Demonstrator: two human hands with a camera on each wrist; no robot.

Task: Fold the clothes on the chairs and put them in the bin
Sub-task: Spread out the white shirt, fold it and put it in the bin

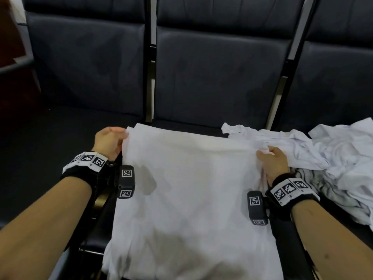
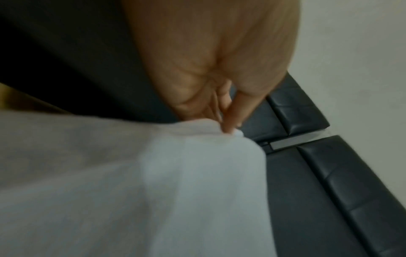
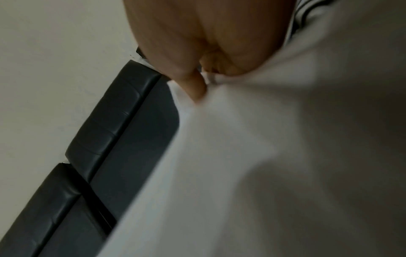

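Note:
A white shirt (image 1: 191,188) lies spread over the middle dark chair seat, its lower edge hanging over the front. My left hand (image 1: 110,141) pinches its far left corner, and the left wrist view shows my left hand (image 2: 222,111) with thumb and fingers closed on the white shirt (image 2: 153,182). My right hand (image 1: 271,160) grips the far right corner, where cloth bunches. In the right wrist view my right hand (image 3: 204,76) has thumb and fingers closed on the white shirt (image 3: 263,156). No bin is in view.
A heap of crumpled white clothes (image 1: 333,154) with a striped piece (image 1: 314,178) lies on the right chair. Dark padded chair backs (image 1: 218,77) stand behind, with metal frame bars (image 1: 150,61) between them. The left seat (image 1: 50,148) holds nothing.

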